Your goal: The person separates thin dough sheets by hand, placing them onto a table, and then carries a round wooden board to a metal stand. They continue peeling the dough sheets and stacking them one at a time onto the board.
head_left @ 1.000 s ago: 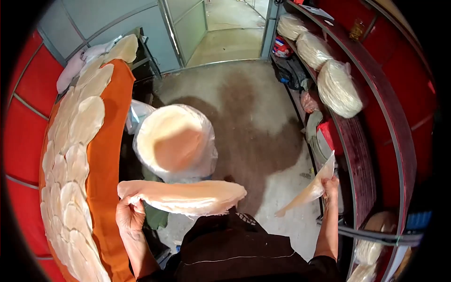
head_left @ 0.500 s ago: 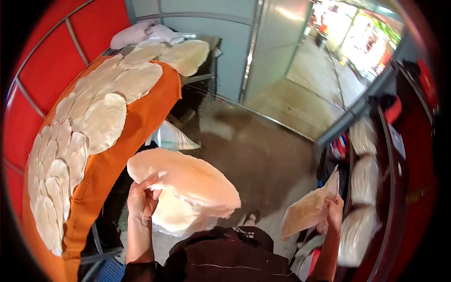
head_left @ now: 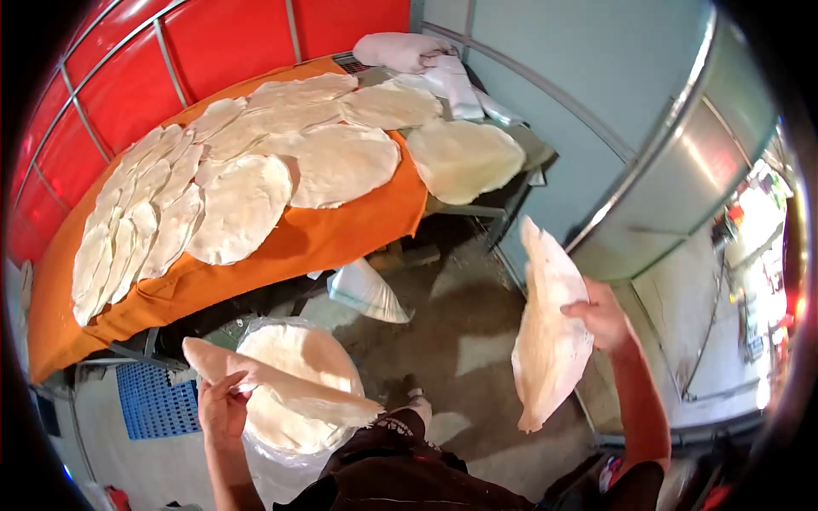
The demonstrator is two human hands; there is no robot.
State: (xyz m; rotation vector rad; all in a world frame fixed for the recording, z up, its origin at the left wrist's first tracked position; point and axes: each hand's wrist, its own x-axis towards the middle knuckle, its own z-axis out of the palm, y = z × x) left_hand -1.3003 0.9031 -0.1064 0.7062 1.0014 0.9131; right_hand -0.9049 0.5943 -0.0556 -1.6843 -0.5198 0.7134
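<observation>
My left hand (head_left: 226, 407) pinches the edge of a thin round flatbread (head_left: 285, 393), which hangs folded over to the right. Below it, a stack of flatbreads (head_left: 300, 347) sits in clear plastic near my lap. My right hand (head_left: 601, 317) is raised and closed on another flatbread (head_left: 552, 336), held upright and slightly bent, apart from everything else. Ahead, many overlapping flatbreads (head_left: 243, 209) lie spread on a table with an orange cloth (head_left: 298, 234). One more flatbread (head_left: 467, 160) rests at the table's right end, past the cloth.
A rolled pale cloth (head_left: 405, 51) and white plastic (head_left: 456, 85) lie at the table's back corner. Under the table's front edge stands a white sack (head_left: 368, 291). A blue plastic grid (head_left: 156, 400) is at lower left. Grey wall panels (head_left: 579, 60) and an open doorway (head_left: 724, 307) are on the right.
My view has turned left, toward the table. My right hand has lifted its flatbread higher and swung it forward. The flatbread in my left hand is now seen more edge-on.
</observation>
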